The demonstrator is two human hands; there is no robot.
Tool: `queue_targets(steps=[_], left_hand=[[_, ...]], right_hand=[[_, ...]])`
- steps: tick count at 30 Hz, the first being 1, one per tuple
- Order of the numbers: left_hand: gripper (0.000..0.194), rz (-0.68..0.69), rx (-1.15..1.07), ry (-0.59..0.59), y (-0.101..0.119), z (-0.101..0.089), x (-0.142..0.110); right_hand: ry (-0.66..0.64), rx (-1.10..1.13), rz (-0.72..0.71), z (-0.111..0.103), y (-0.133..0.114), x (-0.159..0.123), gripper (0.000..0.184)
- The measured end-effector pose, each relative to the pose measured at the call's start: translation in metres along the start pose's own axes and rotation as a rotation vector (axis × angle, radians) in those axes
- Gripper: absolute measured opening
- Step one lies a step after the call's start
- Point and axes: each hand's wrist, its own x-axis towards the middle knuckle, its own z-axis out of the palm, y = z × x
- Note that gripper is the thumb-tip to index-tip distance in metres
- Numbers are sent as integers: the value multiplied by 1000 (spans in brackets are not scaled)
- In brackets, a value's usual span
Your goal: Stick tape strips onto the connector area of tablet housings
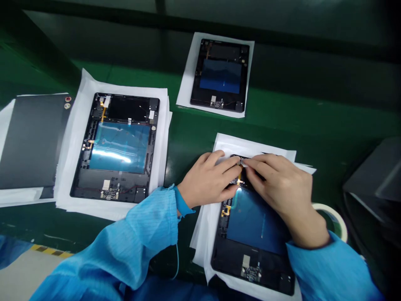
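An opened tablet [257, 234] with a blue-covered battery lies on white sheets at the lower right, its inner parts exposed. My left hand [213, 177] rests over its upper left corner, beside an orange flex cable, fingers bent and drawn together; whatever is between the fingertips is hidden. Thumb and index of my right hand [280, 184] pinch a small white piece [243, 163] at the tablet's top edge. The fingertips of both hands nearly meet there. Lower on the tablet, a small circuit board [251, 274] shows.
Another opened tablet [115, 146] lies on stacked white sheets at left, and a third tablet [219, 75] at the back. A dark grey panel [31, 142] is at far left. Close by my right wrist sits a roll of tape [340, 221]; a dark object [376, 184] stands beyond.
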Motion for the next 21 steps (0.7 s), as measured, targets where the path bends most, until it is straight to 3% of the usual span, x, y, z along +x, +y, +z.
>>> queue_targets(steps=[7, 10, 14, 17, 21], left_hand=[[38, -11, -21, -7, -2, 1, 0], [38, -7, -25, 11, -2, 1, -1], [37, 4, -21, 22, -2, 3, -3], [37, 2, -14, 9, -2, 2, -3], [38, 8, 24, 2, -2, 1, -4]], right_hand=[[-219, -134, -98, -13, -11, 5, 28], [-245, -84, -128, -19, -11, 0, 37], [-226, 76, -239, -34, 6, -3, 36], [-216, 84, -175, -44, 17, 28, 32], [-384, -109, 35, -26, 9, 116, 34]])
